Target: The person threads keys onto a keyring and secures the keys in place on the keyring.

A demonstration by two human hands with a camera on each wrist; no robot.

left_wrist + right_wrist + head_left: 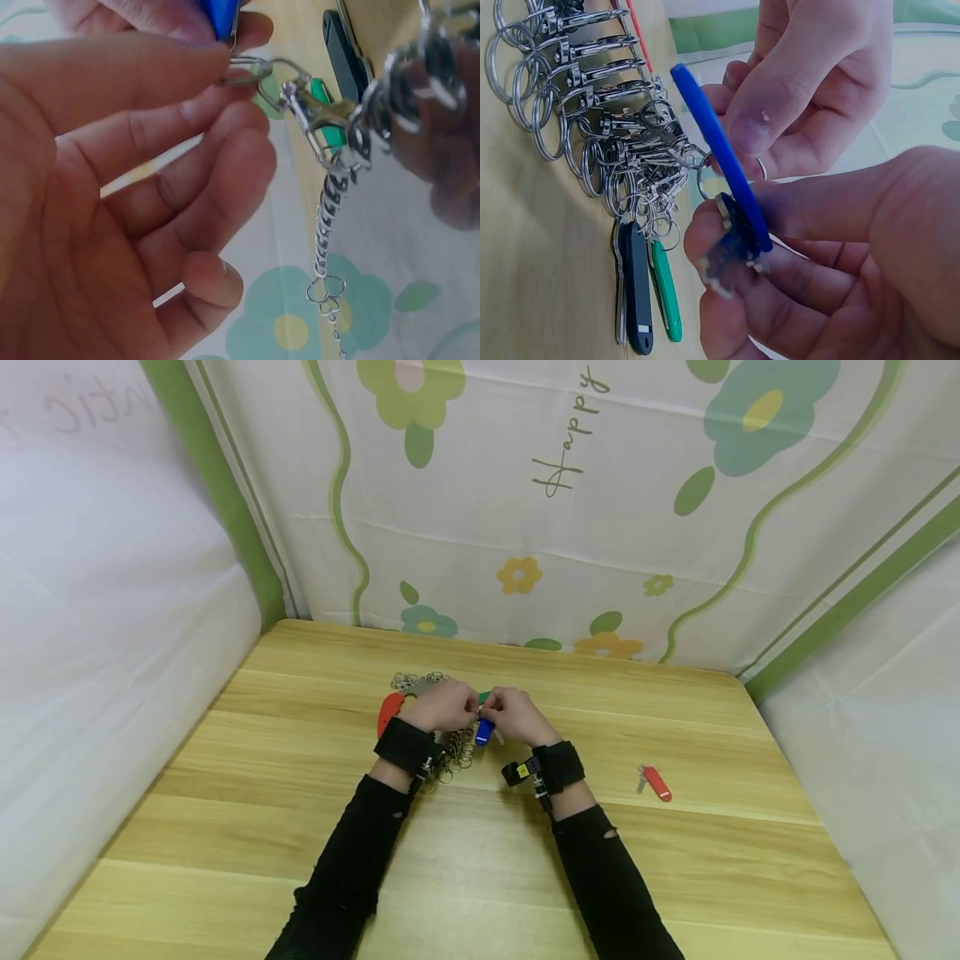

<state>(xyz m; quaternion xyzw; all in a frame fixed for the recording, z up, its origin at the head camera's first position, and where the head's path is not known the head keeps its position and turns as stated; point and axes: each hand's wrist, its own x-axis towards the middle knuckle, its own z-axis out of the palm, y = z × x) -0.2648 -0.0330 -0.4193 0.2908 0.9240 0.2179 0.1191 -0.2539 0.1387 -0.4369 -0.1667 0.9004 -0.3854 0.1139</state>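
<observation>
My left hand [447,705] pinches a metal split ring [244,61] between thumb and forefinger. The ring is linked to a swivel clasp [304,112] among a row of similar clasps and rings [604,75]. Close beside it, my right hand [517,714] pinches a blue key tag [720,157] with a key [727,262] on it. The tag stands edge-on in the right wrist view, partly in front of the left fingers. Whether the ring passes through the tag's hole is hidden. A black key tag [639,289] and a green key tag [667,292] hang from the rings.
On the wooden table [480,860], a red key tag [657,783] with a small key [641,779] lies to the right. A red piece [389,712] shows beside the left wrist. More metal rings [417,679] lie behind the left hand. White curtains enclose the sides and back.
</observation>
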